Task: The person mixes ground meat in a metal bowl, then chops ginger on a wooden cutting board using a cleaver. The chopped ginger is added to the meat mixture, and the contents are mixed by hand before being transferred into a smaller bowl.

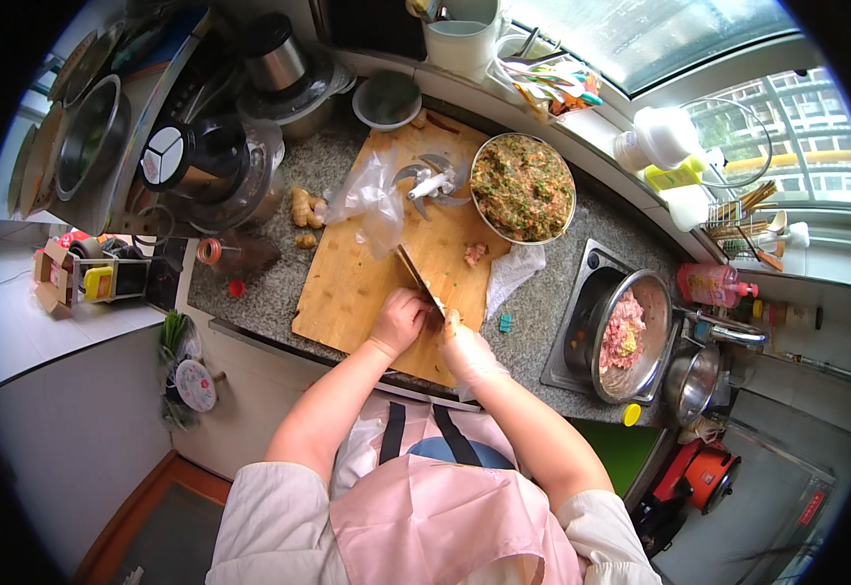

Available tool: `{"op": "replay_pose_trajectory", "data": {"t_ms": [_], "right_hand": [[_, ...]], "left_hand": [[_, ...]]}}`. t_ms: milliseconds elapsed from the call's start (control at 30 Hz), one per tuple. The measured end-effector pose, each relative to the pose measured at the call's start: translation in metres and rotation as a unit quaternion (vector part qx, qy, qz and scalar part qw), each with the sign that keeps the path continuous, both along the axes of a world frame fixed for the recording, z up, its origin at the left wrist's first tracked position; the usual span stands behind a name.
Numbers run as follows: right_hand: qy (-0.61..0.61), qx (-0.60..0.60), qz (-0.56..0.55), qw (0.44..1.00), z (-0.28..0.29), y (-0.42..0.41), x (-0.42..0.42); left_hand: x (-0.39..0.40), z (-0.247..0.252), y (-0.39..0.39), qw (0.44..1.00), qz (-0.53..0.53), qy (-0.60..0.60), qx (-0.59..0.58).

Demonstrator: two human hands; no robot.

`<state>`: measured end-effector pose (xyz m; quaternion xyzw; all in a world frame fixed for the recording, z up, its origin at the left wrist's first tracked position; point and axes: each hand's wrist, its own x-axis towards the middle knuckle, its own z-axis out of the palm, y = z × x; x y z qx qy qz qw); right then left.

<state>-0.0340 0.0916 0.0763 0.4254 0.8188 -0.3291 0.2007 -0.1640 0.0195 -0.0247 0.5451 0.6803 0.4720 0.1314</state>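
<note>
My right hand (469, 355), in what looks like a thin clear glove, grips a kitchen knife (418, 274) by its handle. The blade stands on edge over the wooden cutting board (345, 285) and points away from me. Left of the blade, my left hand (398, 322) rests on the board with its fingers curled close to the steel. Whatever may lie under those fingers is hidden. Pale chopped bits show beside the blade. Farther up the board lie a crumpled clear plastic bag (374, 197) and a curved food-processor blade (432, 183). A small lump of raw meat (475, 254) sits to the right.
A bowl of mixed filling (524, 186) stands at the board's far right. Ginger root (307, 208) and food processors (213, 168) are on the left. A steel bowl of minced meat (623, 333) rests over the sink (579, 292). A white cloth (517, 274) lies beside the board.
</note>
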Motion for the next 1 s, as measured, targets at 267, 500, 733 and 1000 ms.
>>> {"op": "replay_pose_trajectory", "data": {"t_ms": [267,500,733,1000], "right_hand": [[0.055,0.019,-0.082,0.995,0.003,-0.008,0.037],[0.107,-0.035,-0.165,0.980,-0.009,-0.011,0.045],[0.100,-0.077,-0.206,0.970,-0.010,-0.010,0.053],[0.052,-0.039,-0.106,0.992,0.013,-0.010,0.048]], "left_hand": [[-0.016,0.023,0.002,0.999,0.001,-0.021,-0.035],[-0.007,0.028,0.000,0.998,-0.022,-0.017,-0.057],[0.001,0.025,0.004,0.996,-0.017,0.055,-0.074],[-0.005,0.014,-0.001,0.999,-0.001,-0.019,-0.046]]}}
